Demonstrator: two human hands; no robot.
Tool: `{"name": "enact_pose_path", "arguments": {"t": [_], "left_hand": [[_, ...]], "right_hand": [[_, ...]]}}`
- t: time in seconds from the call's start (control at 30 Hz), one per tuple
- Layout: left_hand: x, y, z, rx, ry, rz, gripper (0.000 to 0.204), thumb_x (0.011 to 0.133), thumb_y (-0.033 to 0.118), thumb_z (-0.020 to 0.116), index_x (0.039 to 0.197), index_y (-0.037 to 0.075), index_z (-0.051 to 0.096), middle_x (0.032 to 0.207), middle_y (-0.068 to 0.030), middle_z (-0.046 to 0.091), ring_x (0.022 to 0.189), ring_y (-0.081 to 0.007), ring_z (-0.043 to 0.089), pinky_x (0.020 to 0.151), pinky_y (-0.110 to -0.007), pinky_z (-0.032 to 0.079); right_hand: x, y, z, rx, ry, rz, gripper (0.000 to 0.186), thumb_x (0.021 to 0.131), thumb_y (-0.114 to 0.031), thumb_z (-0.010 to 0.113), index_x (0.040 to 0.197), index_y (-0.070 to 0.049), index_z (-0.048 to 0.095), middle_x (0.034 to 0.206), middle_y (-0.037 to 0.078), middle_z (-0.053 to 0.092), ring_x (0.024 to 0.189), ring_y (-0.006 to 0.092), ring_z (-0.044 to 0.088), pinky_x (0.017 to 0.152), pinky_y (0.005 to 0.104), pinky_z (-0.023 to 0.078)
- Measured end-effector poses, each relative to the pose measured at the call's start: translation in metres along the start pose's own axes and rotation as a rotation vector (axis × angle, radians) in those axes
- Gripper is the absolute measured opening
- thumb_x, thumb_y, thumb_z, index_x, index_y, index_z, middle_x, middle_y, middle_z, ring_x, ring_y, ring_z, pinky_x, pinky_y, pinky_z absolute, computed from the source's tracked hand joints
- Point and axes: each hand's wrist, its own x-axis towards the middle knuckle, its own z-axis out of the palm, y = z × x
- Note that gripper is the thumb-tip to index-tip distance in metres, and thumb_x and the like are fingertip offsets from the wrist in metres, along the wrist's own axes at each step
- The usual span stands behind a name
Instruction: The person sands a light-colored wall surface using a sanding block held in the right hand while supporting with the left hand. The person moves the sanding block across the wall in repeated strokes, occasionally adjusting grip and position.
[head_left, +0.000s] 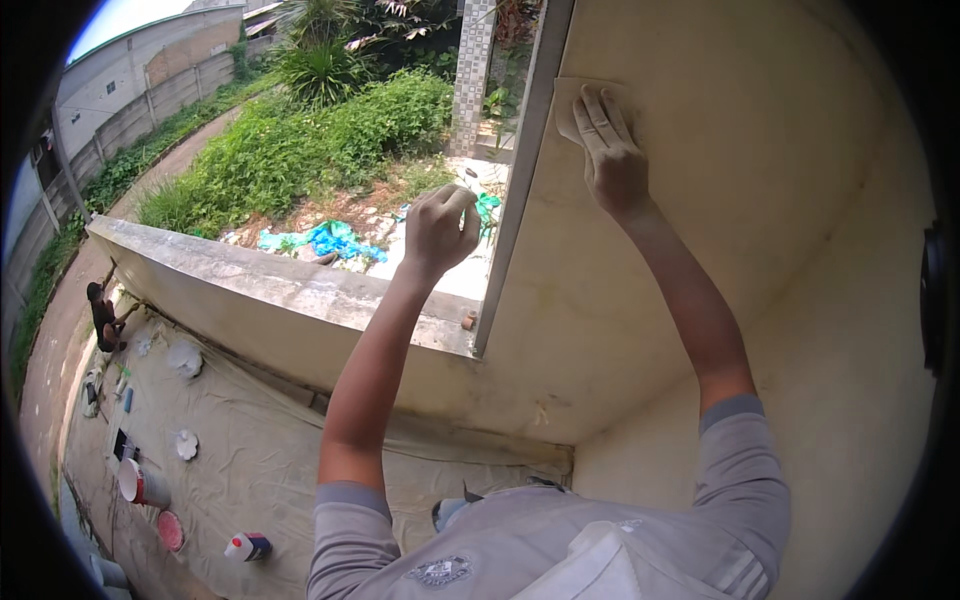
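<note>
My right hand (612, 160) is raised to the cream wall (660, 290), its fingers lying flat over a pale folded sheet of sandpaper (568, 112). The sheet is pressed to the wall beside the grey window frame (522, 180), and its left corner sticks out past the fingers. Light dust coats those fingers. In front of the window opening, my left hand (440, 230) is lifted with its fingers curled in. The palm faces away, so whatever it may hold is hidden.
Below the opening runs a concrete sill (290, 285) with a small brown piece (469, 321) on it. Sheeting (250, 420) covers the floor, bearing a paint bucket (150, 485), a red-rimmed lid (171, 531) and a white bottle (247, 546). Another person (104, 315) crouches by the wall at far left.
</note>
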Motion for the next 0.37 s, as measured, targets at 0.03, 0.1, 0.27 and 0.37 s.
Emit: {"name": "enact_pose_path", "arguments": {"t": [0.03,0.1,0.27,0.37], "left_hand": [[0.006,0.002,0.000,0.009,-0.005,0.008,0.008,0.095,0.006,0.070,0.097,0.004,0.077,0.099,-0.0146,0.080,0.088,-0.0372,0.077,0.081,-0.048,0.061],[0.017,0.009,-0.005,-0.005,0.015,0.011,0.008,0.095,0.007,0.070,0.098,0.004,0.077,0.098,-0.0147,0.079,0.087,-0.0375,0.077,0.081,-0.048,0.061],[0.026,0.010,-0.015,0.010,-0.041,0.056,0.008,0.094,0.007,0.071,0.098,0.004,0.076,0.096,-0.0153,0.078,0.085,-0.0382,0.076,0.079,-0.049,0.061],[0.039,0.006,-0.011,0.050,-0.024,0.047,0.007,0.093,0.010,0.069,0.094,0.006,0.075,0.092,-0.0153,0.076,0.083,-0.0384,0.075,0.076,-0.050,0.061]], "right_hand": [[-0.013,-0.010,0.011,0.026,0.010,0.037,0.053,0.100,-0.007,0.061,0.152,-0.012,0.070,0.169,0.002,0.059,0.158,0.0218,0.053,0.130,0.0590,0.038],[-0.103,-0.054,0.033,0.092,-0.192,-0.160,0.050,0.103,-0.012,0.059,0.152,-0.013,0.070,0.171,0.001,0.057,0.159,0.0211,0.052,0.131,0.0580,0.037],[-0.176,-0.054,0.032,0.201,-0.416,-0.448,0.045,0.107,-0.019,0.059,0.150,-0.016,0.071,0.172,-0.001,0.056,0.159,0.0167,0.051,0.131,0.0589,0.037],[-0.057,0.015,0.007,-0.006,-0.187,-0.326,0.048,0.107,-0.019,0.060,0.154,-0.018,0.069,0.171,-0.001,0.057,0.159,0.0153,0.051,0.131,0.0653,0.033]]}}
